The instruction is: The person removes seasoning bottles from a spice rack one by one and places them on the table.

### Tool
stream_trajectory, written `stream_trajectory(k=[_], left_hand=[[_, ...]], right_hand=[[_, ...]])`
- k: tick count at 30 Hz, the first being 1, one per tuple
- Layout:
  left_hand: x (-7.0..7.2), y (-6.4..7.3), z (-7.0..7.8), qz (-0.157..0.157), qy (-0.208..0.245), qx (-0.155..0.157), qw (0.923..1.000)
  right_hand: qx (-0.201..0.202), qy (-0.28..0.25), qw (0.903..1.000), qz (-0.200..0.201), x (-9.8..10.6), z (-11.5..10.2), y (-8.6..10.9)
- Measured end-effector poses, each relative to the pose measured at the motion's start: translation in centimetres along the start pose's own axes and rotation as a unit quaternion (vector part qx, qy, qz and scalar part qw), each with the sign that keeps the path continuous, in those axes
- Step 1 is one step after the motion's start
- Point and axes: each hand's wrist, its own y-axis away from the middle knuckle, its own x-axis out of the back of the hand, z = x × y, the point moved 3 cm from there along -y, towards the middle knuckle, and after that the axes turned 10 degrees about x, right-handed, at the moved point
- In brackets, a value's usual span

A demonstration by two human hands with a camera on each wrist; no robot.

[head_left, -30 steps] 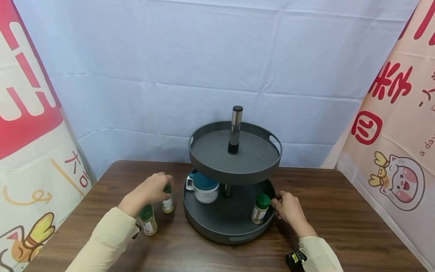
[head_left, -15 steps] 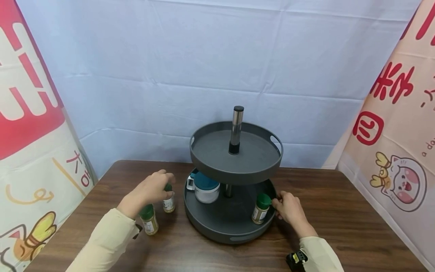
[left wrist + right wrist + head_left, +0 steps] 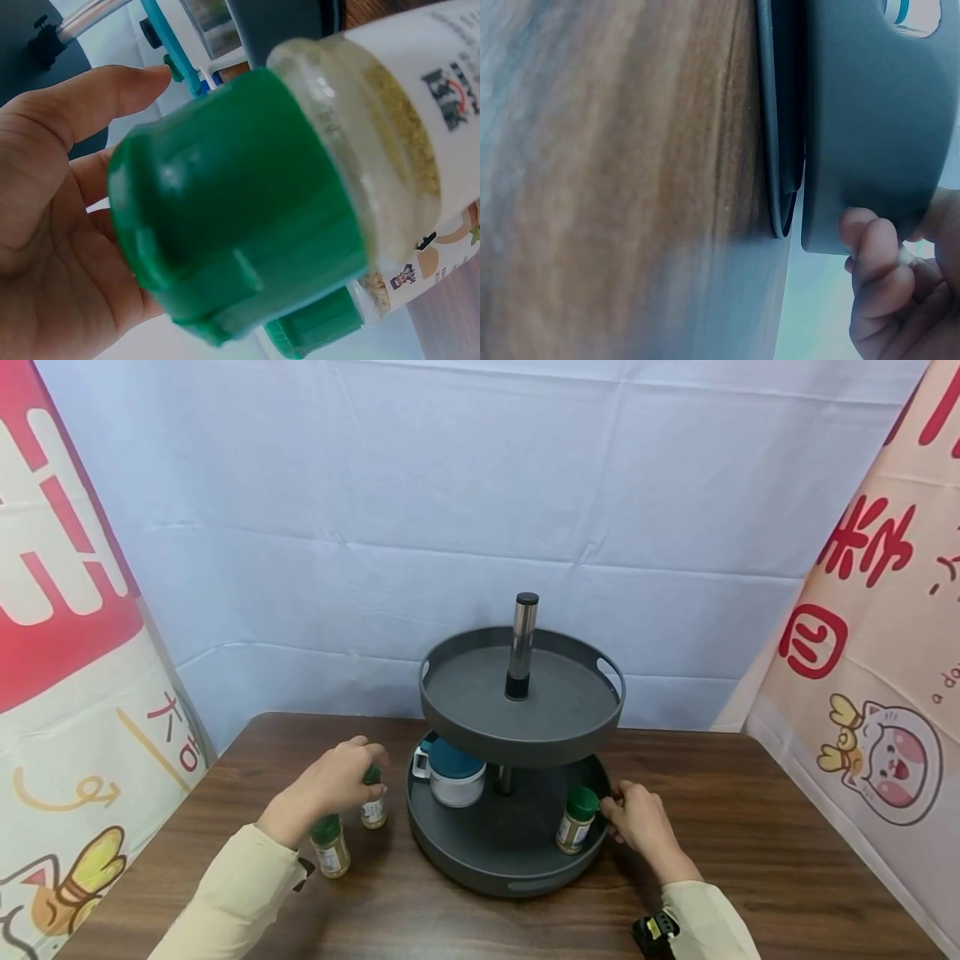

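My left hand [image 3: 326, 789] hovers around a green-lidded spice jar [image 3: 372, 816] standing on the table, its thumb and fingers loosely spread. In the left wrist view the thumb [image 3: 112, 94] extends free of any jar, while a big green lid hides some fingers. A second spice jar [image 3: 330, 852] stands upright beneath the left wrist. My right hand [image 3: 641, 822] pinches the rim of a dark grey two-tier turntable's lower tray [image 3: 480, 878], with curled fingers [image 3: 877, 251] against its outer wall. Inside that tray, near this hand, stands a third spice jar [image 3: 576, 822].
A white container with a teal lid [image 3: 455, 777] sits at the lower tray's left. Above it is the upper tray [image 3: 480, 689], around a metal post [image 3: 522, 639]. The brown wooden table [image 3: 750, 843] backs onto a pale cloth [image 3: 375, 527].
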Motion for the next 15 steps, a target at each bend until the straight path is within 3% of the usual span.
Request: stream_trajectory(k=[7,15], left_hand=[[-0.1,0.6,0.2,0.021,-0.004,-0.021,0.9995],[-0.4,2.0,2.0,0.073,-0.009,-0.097,0.9926]], right_hand=[[0.004,0.003,1.0,0.001,0.0,0.0,0.1],[0.004,0.004,1.0,0.0,0.1,-0.1,0.2]])
